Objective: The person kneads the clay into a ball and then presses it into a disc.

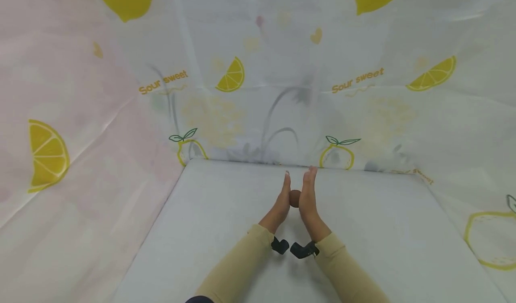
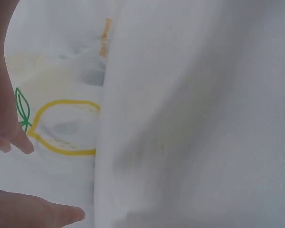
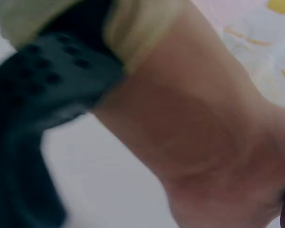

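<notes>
Your two hands face each other palm to palm over the white bench [image 1: 225, 200], with a brown ball [image 1: 295, 198] between them. Your left hand [image 1: 283, 198] touches the ball on its left side, and your right hand [image 1: 308, 198] touches it on the opposite side. On both, the fingers are straight and point away from you, towards the far edge of the bench; neither hand curls round the ball. You hold it between flat palms, well apart from the side edges of the bench.

Beige sleeves [image 1: 237, 267] cover your forearms, and a dark wrist mount [image 1: 305, 249] sits at each wrist. Beyond the bench hangs a pale cloth [image 1: 250, 119] printed with yellow lemons, lemon slices and the words "Sour sweet". In the left wrist view, fingertips show at the left edge and a soft shadow [image 2: 190, 114] slants across the bench. The right wrist view is blurred, showing mostly wrist, sleeve and mount, with a dark rounded piece cut off at the right edge.
</notes>
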Demonstrator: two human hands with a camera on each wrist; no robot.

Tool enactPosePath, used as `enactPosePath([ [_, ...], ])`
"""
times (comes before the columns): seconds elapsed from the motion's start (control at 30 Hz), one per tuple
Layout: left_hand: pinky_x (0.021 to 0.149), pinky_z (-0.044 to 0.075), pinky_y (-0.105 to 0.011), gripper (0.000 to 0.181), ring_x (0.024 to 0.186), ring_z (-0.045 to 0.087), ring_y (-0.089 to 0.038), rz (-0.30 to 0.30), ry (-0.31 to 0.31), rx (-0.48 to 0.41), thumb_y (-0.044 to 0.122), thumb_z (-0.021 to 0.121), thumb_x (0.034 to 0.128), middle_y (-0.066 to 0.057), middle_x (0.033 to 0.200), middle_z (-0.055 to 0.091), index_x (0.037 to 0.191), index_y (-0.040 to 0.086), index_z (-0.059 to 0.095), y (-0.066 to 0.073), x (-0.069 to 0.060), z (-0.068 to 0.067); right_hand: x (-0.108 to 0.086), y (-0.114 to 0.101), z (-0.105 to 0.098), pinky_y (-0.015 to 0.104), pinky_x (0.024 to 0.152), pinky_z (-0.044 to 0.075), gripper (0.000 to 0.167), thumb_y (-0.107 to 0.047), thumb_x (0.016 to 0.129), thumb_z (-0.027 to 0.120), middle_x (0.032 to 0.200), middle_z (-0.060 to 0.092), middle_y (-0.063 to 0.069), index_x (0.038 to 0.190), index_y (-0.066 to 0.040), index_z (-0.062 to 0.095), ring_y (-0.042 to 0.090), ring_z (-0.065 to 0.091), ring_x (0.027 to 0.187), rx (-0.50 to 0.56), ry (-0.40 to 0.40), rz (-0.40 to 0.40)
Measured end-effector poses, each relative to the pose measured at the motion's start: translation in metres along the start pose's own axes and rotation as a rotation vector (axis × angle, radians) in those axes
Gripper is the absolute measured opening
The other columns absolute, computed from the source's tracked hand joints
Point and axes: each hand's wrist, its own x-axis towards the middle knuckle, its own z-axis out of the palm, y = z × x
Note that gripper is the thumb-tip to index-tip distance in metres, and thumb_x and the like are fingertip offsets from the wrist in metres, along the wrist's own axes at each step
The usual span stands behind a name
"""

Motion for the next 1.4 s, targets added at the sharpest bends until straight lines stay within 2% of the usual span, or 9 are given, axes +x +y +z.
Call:
enactPosePath([
  [0.13,0.123,-0.003,-0.053,0.088,0.156,-0.008,-0.023,0.028,-0.057,0.016,0.074,0.009,0.1002,-0.004,0.171,-0.006,0.164,0.014,-0.003,-0.002,-0.004,0.006,0.009,-0.003,-0.009,0.045,0.125,-0.003,0.07,-0.041,0.112,0.022,0.171,-0.005,0.01,0.161,-0.004,-0.013,0.023,-0.008,0.156,0.015,0.016,0.078],
  [0.27,0.124,-0.003,-0.052,0.085,0.155,-0.013,-0.023,0.063,-0.093,-0.017,0.068,0.009,0.103,-0.006,0.17,-0.011,0.163,0.01,-0.006,0.002,-0.005,0.009,0.015,0.002,-0.016,0.045,0.124,-0.006,0.071,-0.043,0.112,0.019,0.169,-0.014,0.009,0.16,-0.004,-0.015,0.022,-0.014,0.155,0.005,0.018,0.142],
  [0.47,0.123,-0.005,-0.053,0.087,0.155,-0.014,-0.025,0.12,-0.089,-0.102,0.069,0.007,0.1026,-0.01,0.17,-0.011,0.163,0.008,-0.008,0.014,-0.001,0.007,0.014,0.022,-0.016,0.044,0.124,-0.007,0.075,-0.052,0.11,0.017,0.17,-0.013,0.009,0.16,-0.009,-0.02,0.021,-0.013,0.155,-0.037,0.021,0.122],
  [0.6,0.123,-0.005,-0.055,0.089,0.155,-0.015,-0.025,0.132,-0.06,-0.133,0.074,0.009,0.1002,-0.006,0.17,-0.011,0.164,0.013,-0.006,0.024,0.006,0.002,0.006,0.028,-0.009,0.045,0.124,-0.005,0.075,-0.05,0.111,0.018,0.17,-0.007,0.01,0.16,-0.007,-0.02,0.021,-0.009,0.156,-0.028,0.012,0.099],
  [0.83,0.124,-0.002,-0.052,0.084,0.156,-0.008,-0.02,0.088,0.029,-0.079,0.072,0.013,0.1017,0.001,0.171,-0.005,0.165,0.019,0.001,0.031,0.016,-0.005,-0.007,0.025,0.006,0.049,0.125,-0.002,0.072,-0.043,0.112,0.021,0.17,-0.004,0.012,0.159,-0.007,-0.021,0.026,-0.002,0.156,-0.013,-0.024,0.026],
  [1.0,0.123,-0.002,-0.054,0.085,0.156,-0.005,-0.021,0.003,0.057,-0.042,0.078,0.014,0.0981,0.003,0.171,-0.003,0.165,0.026,0.002,0.022,0.018,-0.011,-0.013,0.019,0.012,0.048,0.125,0.001,0.07,-0.038,0.113,0.022,0.17,-0.002,0.011,0.159,-0.006,-0.02,0.028,0.005,0.156,-0.03,-0.044,-0.016],
  [1.13,0.122,-0.002,-0.058,0.093,0.156,-0.002,-0.026,-0.068,0.06,-0.04,0.082,0.015,0.095,-0.002,0.171,0.0,0.165,0.023,0.004,0.014,0.016,-0.012,-0.013,0.012,0.012,0.048,0.125,0.001,0.07,-0.037,0.113,0.023,0.17,0.0,0.013,0.159,-0.005,-0.019,0.029,0.009,0.156,-0.046,-0.049,-0.037],
  [1.23,0.123,-0.001,-0.057,0.093,0.156,0.0,-0.027,-0.075,0.059,-0.05,0.079,0.015,0.0971,-0.005,0.171,0.002,0.165,0.017,0.006,0.008,0.013,-0.007,-0.009,0.004,0.011,0.047,0.125,0.002,0.071,-0.039,0.112,0.023,0.17,0.0,0.014,0.159,-0.005,-0.019,0.028,0.008,0.156,-0.04,-0.048,-0.046],
  [1.4,0.123,0.0,-0.056,0.087,0.156,0.0,-0.026,-0.042,0.038,-0.052,0.073,0.013,0.1008,-0.006,0.171,0.003,0.165,0.015,0.006,0.0,0.006,0.004,0.002,0.003,0.003,0.044,0.125,0.002,0.077,-0.048,0.11,0.024,0.171,0.0,0.011,0.16,-0.005,-0.018,0.022,0.001,0.156,-0.023,-0.013,-0.011],
])
